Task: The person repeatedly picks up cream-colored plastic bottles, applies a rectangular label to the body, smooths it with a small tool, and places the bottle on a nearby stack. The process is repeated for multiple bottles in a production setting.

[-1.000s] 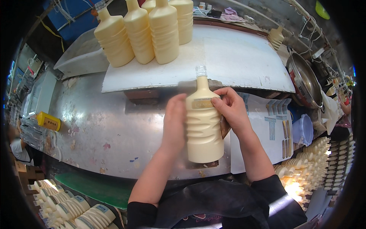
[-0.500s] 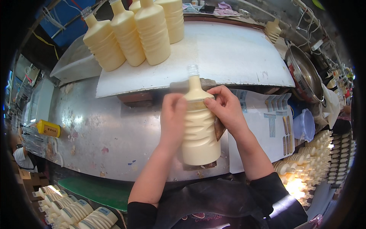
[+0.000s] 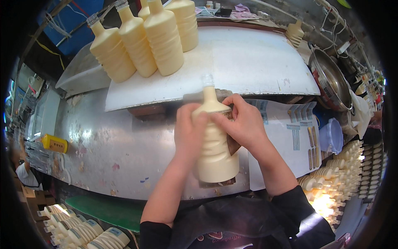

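As the thumb of the right hand [image 3: 245, 126] shifts leftward across the label [image 3: 225, 112], its fingers hold the cream bottle [image 3: 217, 169] over the bench [image 3: 103, 145]; left hand [image 3: 189, 128] blurred alongside, grip unclear. Smoothing apparently advances.

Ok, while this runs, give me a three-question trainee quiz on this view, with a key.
1. True or false: the cream wavy-sided bottle between the left hand and right hand has a transparent neck tip.
2. Which is to the bottle's right? (a) yellow cylindrical container (b) round lavender plastic bucket (c) flat green sheet
3. Upper or lower: both hands' fingers are at the bottle's ____ half.
Key: 1 true; 2 b; 3 upper.
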`<action>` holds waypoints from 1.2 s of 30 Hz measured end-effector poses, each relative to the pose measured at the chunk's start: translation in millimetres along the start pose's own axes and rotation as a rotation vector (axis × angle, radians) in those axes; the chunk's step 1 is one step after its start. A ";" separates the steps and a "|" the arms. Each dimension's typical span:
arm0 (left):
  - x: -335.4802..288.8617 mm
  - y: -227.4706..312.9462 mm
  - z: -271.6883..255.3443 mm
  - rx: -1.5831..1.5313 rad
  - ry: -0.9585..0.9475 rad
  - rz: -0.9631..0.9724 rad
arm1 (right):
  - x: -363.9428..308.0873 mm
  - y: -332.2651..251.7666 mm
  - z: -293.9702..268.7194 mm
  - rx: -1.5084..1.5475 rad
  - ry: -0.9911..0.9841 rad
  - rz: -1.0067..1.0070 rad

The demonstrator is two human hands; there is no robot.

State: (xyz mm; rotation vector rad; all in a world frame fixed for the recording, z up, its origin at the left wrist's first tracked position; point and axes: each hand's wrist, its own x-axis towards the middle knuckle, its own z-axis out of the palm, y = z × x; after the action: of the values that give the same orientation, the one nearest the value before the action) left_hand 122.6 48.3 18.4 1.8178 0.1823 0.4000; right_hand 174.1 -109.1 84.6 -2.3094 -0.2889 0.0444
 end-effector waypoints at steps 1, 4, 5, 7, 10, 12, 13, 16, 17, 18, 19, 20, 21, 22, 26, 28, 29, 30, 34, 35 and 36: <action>-0.5 -0.8 0.2 -0.021 -0.006 -0.008 | -0.3 0.3 0.3 -0.001 0.004 0.005; -2.2 2.6 0.0 -0.127 -0.006 -0.087 | -0.8 1.7 1.7 0.009 0.019 0.008; -2.2 3.6 0.0 -0.132 -0.004 -0.091 | -0.9 2.4 2.7 0.019 0.025 0.001; -1.2 5.1 0.2 -0.142 0.000 -0.098 | -1.4 3.4 4.4 0.031 0.033 -0.004; -1.1 5.0 0.5 -0.171 0.008 -0.119 | -1.9 3.3 5.9 0.043 0.032 0.004; 0.0 0.0 0.4 -0.135 0.000 -0.076 | -1.8 2.4 5.8 0.064 0.024 0.010; 0.6 -0.8 0.2 -0.118 -0.005 -0.052 | -1.7 2.8 5.4 0.063 0.025 0.008; -0.7 7.2 -4.5 -0.487 -0.042 -0.252 | -1.5 4.3 5.0 0.064 0.025 0.005; -1.0 8.2 -6.1 -0.543 -0.048 -0.272 | -1.8 3.8 4.1 0.066 0.024 0.006; -1.2 9.1 -7.5 -0.600 -0.054 -0.292 | -1.9 3.4 3.2 0.069 0.022 0.007; -2.3 10.3 -8.3 -0.656 -0.062 -0.315 | -2.2 3.9 3.2 0.066 0.028 0.005; -3.3 12.3 -7.7 -0.650 -0.049 -0.281 | -2.0 5.2 3.5 0.063 0.034 0.004; -3.8 14.7 -6.4 -0.643 -0.038 -0.247 | -1.6 5.6 2.7 0.060 0.040 0.004; -7.0 13.7 -6.6 -0.632 -0.018 -0.221 | -2.0 3.3 2.1 0.038 -0.005 0.029; -0.5 3.1 -3.2 -0.238 -0.045 -0.147 | -1.7 -5.6 -3.2 0.002 -0.091 0.078; -0.4 5.4 -1.1 -0.317 -0.034 -0.153 | -1.7 -5.2 -4.0 0.037 -0.087 0.061; -1.0 6.7 0.1 -0.355 -0.030 -0.153 | -2.1 -3.2 -3.1 0.035 -0.084 0.064; -2.8 7.7 1.0 -0.430 -0.026 -0.189 | -2.9 -0.5 -1.4 0.032 -0.080 0.066; -2.9 3.7 1.6 -0.549 -0.033 -0.188 | -1.8 -3.0 -4.9 0.014 -0.102 0.075; -2.2 1.8 0.2 -0.583 -0.037 -0.197 | -1.9 -3.6 -5.1 0.016 -0.101 0.076; -1.5 1.2 -1.7 -0.616 -0.040 -0.205 | -2.1 -4.1 -5.1 0.019 -0.100 0.076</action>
State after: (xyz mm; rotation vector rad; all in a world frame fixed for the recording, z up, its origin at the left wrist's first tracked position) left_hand 120.5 49.1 19.7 1.1863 0.1899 0.2378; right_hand 171.9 -110.5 90.9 -2.3024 -0.2498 0.2011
